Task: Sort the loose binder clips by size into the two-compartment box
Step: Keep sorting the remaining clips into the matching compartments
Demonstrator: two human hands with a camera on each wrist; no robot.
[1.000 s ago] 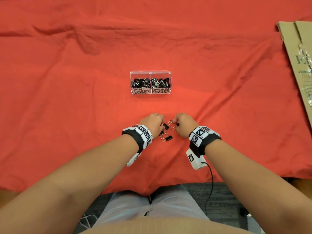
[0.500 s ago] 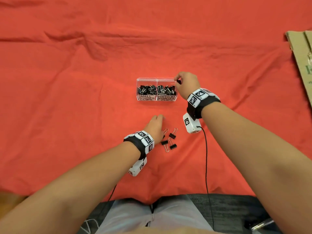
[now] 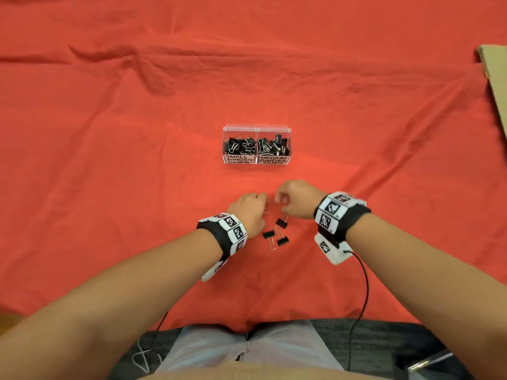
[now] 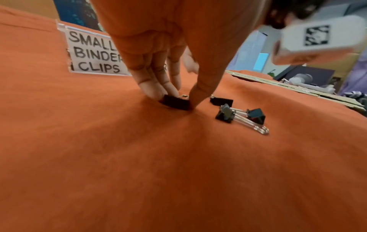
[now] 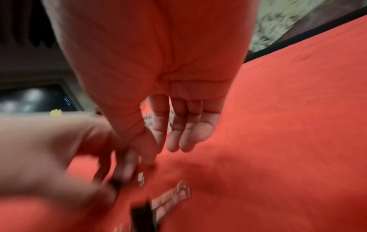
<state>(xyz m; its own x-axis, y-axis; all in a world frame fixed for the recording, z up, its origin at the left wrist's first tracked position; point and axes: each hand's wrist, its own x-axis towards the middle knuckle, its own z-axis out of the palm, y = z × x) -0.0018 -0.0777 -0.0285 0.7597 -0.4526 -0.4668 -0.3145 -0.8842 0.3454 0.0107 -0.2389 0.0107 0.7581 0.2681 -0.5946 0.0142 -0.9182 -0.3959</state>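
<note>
Evidently the left hand had come down on one clip lying on the cloth, fingers on one side of the black body and thumb on the other, pinching it low so it could be lifted clear. Its size could not be told while fingers covered it. The right hand hovered just above the cloth at about 1 o'clock of the loose clips, fingers loosely extended and holding nothing, probably reaching for the next one. Three more clips lay close together at 5 o'clock of the left hand, two with their wire handles crossed, which might snag on pickup. The box stood at 12 o'clock, well apart, both compartments already holding many clips, small on its 9 o'clock side, medium on its 3 o'clock side. Cardboard lay far off at 2 o'clock.
</note>
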